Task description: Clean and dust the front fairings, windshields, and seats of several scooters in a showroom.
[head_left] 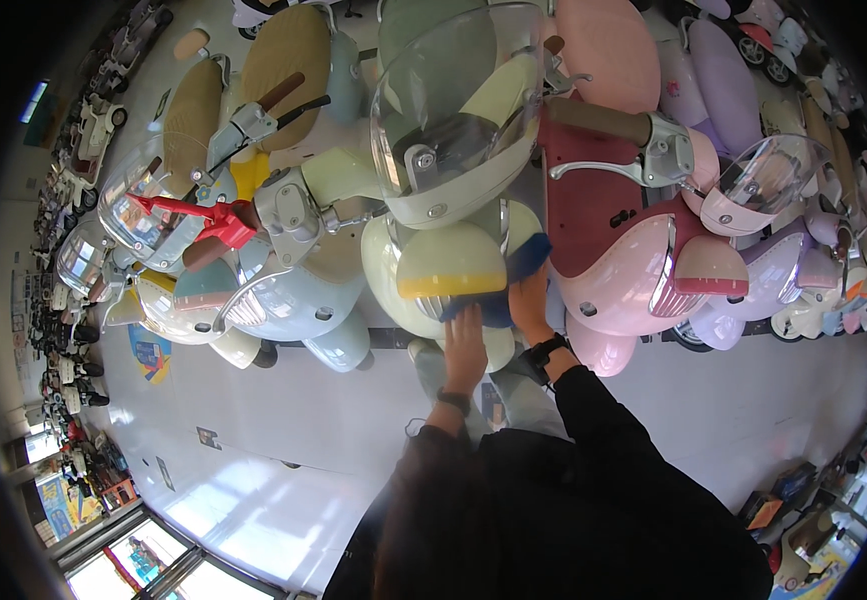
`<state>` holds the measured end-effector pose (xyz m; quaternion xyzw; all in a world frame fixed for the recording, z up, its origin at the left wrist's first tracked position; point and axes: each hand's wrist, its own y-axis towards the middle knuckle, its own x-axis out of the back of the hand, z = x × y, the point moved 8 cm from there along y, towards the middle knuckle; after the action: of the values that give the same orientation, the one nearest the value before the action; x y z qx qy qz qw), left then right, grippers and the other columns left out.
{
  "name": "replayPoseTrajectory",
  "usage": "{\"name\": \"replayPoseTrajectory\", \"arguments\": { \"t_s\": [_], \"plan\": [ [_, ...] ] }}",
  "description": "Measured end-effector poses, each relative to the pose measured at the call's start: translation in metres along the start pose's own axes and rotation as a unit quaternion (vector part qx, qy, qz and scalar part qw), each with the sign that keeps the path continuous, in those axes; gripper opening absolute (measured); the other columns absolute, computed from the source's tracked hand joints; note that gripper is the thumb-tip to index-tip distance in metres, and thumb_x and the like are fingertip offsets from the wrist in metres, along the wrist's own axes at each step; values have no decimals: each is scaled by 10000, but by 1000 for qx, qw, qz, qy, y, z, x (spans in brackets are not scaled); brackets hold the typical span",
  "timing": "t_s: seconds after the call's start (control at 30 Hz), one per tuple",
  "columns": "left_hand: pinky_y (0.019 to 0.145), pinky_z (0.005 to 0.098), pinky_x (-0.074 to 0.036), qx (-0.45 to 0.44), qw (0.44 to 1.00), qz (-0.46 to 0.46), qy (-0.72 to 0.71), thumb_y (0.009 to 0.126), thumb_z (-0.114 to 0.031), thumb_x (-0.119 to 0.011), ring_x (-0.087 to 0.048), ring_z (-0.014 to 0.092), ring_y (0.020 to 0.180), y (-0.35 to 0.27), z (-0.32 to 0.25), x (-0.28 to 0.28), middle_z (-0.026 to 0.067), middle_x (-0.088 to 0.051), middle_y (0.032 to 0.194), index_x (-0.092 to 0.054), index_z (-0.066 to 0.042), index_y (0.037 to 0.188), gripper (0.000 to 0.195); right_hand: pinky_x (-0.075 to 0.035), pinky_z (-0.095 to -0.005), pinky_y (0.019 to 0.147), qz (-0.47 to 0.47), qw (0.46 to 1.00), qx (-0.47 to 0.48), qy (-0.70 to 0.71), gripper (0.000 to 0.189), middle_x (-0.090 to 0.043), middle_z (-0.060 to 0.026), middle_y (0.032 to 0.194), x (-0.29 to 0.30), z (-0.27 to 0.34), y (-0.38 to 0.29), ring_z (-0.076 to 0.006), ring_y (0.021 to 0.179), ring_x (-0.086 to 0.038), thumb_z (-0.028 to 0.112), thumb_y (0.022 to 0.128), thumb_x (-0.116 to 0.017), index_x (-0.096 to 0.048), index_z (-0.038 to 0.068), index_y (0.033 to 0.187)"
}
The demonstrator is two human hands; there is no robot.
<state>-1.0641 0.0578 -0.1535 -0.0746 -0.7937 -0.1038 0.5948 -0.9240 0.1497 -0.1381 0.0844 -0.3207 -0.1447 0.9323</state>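
Observation:
A pale green scooter (379, 262) with a clear windshield (456, 112) stands straight before me. My left hand (465, 345) lies with its fingers flat on a dark blue cloth (478, 309), below the yellow-edged front cover (452, 262). To its right, my right hand (529, 300) presses the same cloth, which reaches up along the scooter's front side; its fingertips are partly hidden by the cloth. Each wrist bears a dark band. Left of the windshield, a red lever-shaped clamp (227, 223) sits on the scooter's brown handlebar grip.
A pink scooter (621, 300) stands close on the right, its brake lever (594, 171) reaching toward the windshield. A light blue scooter (291, 300) stands on the left. More scooters line both sides. Boxes (763, 510) lie on the floor at lower right.

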Motion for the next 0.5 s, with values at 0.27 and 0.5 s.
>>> {"name": "replayPoseTrajectory", "arguments": {
  "t_s": [0.27, 0.5],
  "plan": [
    [1123, 502, -250, -47, 999, 21, 15, 774, -69, -500, -395, 338, 1308, -20, 19, -9, 175, -437, 1391, -363, 37, 1409, 659, -354, -449, 995, 45, 946, -307, 98, 450, -451, -288, 1314, -3, -54, -84, -444, 1164, -444, 190, 895, -568, -474, -80, 1243],
    [1146, 525, -211, -19, 998, 7, -57, 766, -44, -500, -345, 371, 1349, -23, 11, 31, 259, -426, 1379, -414, 85, 1333, 587, -389, -433, 925, 78, 988, 57, 123, 246, -562, -198, 1124, 72, 98, -38, -361, 1042, -520, 120, 889, -607, -578, -37, 1077]
  ]
}}
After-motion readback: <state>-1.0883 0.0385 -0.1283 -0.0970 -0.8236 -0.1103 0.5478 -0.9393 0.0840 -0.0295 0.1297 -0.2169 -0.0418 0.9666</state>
